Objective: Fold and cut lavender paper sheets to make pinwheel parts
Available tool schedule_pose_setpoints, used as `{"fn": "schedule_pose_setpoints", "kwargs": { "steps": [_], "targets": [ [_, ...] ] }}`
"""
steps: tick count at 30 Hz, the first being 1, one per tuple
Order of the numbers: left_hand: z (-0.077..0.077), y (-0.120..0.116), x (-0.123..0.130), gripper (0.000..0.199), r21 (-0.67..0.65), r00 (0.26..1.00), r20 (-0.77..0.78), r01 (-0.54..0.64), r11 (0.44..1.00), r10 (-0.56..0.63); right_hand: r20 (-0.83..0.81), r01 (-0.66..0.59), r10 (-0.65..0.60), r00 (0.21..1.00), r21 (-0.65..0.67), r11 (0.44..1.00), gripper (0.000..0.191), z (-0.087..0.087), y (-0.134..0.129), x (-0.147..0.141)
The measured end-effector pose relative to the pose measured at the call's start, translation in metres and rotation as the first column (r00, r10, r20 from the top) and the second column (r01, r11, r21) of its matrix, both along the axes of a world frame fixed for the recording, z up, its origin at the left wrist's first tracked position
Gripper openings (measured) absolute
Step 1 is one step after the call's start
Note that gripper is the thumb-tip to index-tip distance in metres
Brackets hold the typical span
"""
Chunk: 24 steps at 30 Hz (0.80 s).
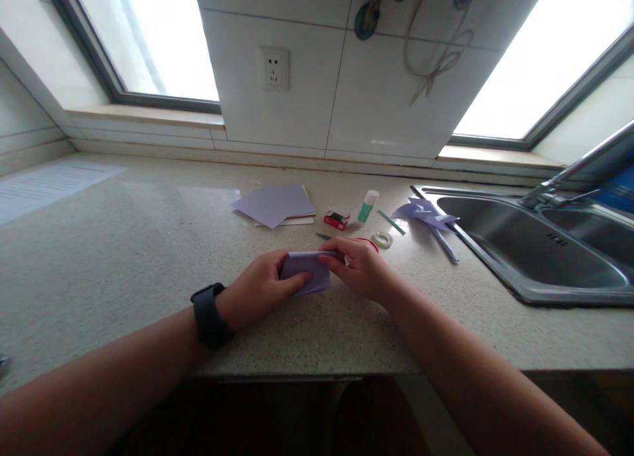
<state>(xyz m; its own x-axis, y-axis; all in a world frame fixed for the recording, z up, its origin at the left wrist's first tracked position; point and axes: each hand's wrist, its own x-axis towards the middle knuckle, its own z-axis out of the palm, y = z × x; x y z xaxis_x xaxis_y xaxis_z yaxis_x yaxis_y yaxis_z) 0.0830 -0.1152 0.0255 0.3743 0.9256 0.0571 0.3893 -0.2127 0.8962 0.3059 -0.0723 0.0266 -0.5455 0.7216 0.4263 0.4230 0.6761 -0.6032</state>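
Note:
A folded piece of purple paper (308, 263) is held between my two hands above the countertop. My left hand (265, 281) grips its left side, thumb across the front face. At the upper right corner, my right hand (354, 261) pinches the folded top edge between thumb and fingers. Just beyond my right hand lie scissors (367, 243) with red handles, partly hidden by the hand. Close by are a roll of clear tape (382, 239), a small red and black box (337, 219) and an upright glue stick (367, 207).
A stack of paper sheets (272, 205) lies behind my hands. To the right are a thin green stick (392, 222) and a purple paper pinwheel (428, 215) by the steel sink (515, 291). A printed sheet (54, 182) lies far left. The counter's front edge (317, 375) is near me.

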Motion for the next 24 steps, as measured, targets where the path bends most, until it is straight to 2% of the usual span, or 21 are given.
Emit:
{"fn": "schedule_pose_setpoints", "kwargs": {
  "steps": [4,6,8,11,14,16,20,24],
  "targets": [
    [-0.0008,0.0014,0.0004,0.029,-0.022,0.998,0.054,0.032,0.999,-0.030,0.062,0.047,-0.044,0.997,-0.044,0.998,0.036,-0.0029,0.0010,0.0003],
    [0.0000,0.0016,0.0006,0.027,-0.018,0.997,0.063,0.044,0.999,-0.042,0.063,0.047,-0.044,0.997,-0.048,0.998,0.032,-0.0041,0.0012,0.0003],
    [0.0004,0.0016,0.0003,0.025,-0.013,0.997,0.043,0.057,0.998,-0.057,0.021,0.022,-0.021,1.000,-0.031,0.999,0.018,-0.0044,0.0006,-0.0001],
    [0.0006,0.0015,-0.0001,0.022,0.007,0.993,0.012,0.120,0.993,-0.120,-0.016,-0.063,0.064,0.998,0.018,0.998,0.031,-0.0022,-0.0016,-0.0014],
    [0.0014,0.0011,0.0003,0.021,0.035,0.986,-0.002,0.165,0.986,-0.165,0.009,-0.119,0.118,0.993,0.054,0.991,0.022,0.0007,-0.0040,-0.0027],
    [0.0022,0.0009,0.0006,0.022,0.026,0.984,-0.025,0.175,0.984,-0.174,0.001,-0.088,0.088,0.996,0.053,0.995,0.016,0.0009,-0.0051,-0.0029],
    [0.0026,0.0002,0.0005,0.025,-0.026,0.977,-0.048,0.205,0.978,-0.206,-0.040,-0.009,0.010,0.999,0.019,1.000,0.024,-0.0024,-0.0059,-0.0018],
    [0.0011,-0.0006,-0.0001,0.029,-0.070,0.974,-0.022,0.224,0.972,-0.226,0.007,0.021,-0.021,1.000,0.003,1.000,0.025,-0.0041,-0.0044,0.0000]
  ]
}}
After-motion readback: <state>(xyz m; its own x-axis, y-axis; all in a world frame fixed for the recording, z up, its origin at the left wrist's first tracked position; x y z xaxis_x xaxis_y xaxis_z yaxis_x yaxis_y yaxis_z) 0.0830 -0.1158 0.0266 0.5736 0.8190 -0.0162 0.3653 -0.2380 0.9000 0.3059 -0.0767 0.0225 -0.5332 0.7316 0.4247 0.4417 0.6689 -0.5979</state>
